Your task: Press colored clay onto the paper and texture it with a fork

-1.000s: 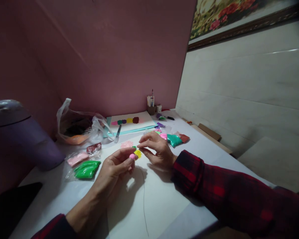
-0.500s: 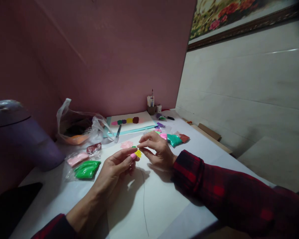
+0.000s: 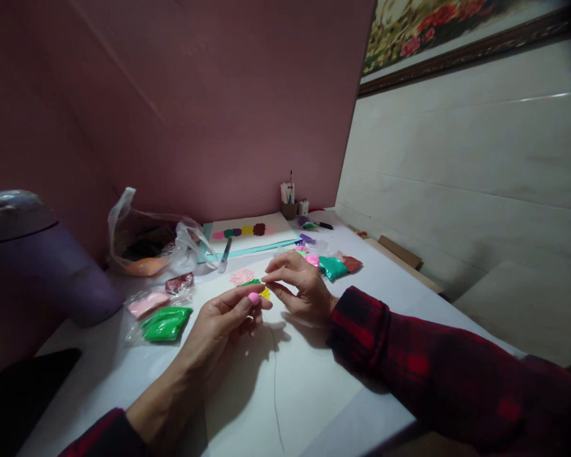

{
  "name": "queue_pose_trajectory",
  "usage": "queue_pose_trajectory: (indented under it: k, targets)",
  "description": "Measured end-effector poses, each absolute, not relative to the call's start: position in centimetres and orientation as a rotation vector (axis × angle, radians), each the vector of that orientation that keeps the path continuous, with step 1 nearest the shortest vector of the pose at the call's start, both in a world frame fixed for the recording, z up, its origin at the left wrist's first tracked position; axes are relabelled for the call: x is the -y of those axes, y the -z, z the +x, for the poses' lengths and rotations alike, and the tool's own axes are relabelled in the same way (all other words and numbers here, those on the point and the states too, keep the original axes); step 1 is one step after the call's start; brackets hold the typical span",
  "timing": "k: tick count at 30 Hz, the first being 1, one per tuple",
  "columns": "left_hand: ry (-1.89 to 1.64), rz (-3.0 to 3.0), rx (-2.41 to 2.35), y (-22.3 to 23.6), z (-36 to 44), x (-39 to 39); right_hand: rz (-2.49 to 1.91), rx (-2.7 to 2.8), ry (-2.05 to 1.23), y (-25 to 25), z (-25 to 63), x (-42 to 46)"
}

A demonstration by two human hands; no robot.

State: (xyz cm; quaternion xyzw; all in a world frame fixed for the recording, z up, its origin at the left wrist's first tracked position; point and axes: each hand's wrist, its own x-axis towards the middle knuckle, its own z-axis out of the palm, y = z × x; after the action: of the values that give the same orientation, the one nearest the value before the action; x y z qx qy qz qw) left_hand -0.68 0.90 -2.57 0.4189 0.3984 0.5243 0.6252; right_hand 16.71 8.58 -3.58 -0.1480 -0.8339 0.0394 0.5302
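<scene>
My left hand (image 3: 226, 312) pinches a small pink ball of modelling clay (image 3: 254, 298) between thumb and forefinger. Close by, my right hand (image 3: 301, 285) has its thumb and fingertips drawn together; what they hold, if anything, is too small to tell. Both hands are over a white sheet of paper (image 3: 314, 400). On the sheet, beyond the fingers, are a pale pink textured clay shape (image 3: 242, 277), a green one (image 3: 253, 282) and a yellow one (image 3: 265, 294), the last two partly hidden. A thin dark line (image 3: 275, 381) runs toward me; I cannot tell whether it is drawn or a thread.
Packets of green clay (image 3: 167, 324) and pink clay (image 3: 148, 304) lie left, near a purple bottle (image 3: 52, 260) and a plastic bag (image 3: 190, 238). Behind are a marker (image 3: 225, 255), a sheet with coloured blobs (image 3: 280, 228) and a pen cup (image 3: 289, 209). More packets (image 3: 334, 268) lie right.
The left forefinger and thumb have shifted slightly, turning the pink ball so that more of it shows. More of the green shape is visible. My right hand has hardly moved.
</scene>
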Motion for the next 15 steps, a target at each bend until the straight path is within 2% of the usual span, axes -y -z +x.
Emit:
queue_pose_trajectory:
  k: [15]
  targets:
    - [-1.199, 0.966, -0.900, 2.78, -0.72, -0.94, -0.355, 1.996, -0.087, 3.53, 16.76, -8.59]
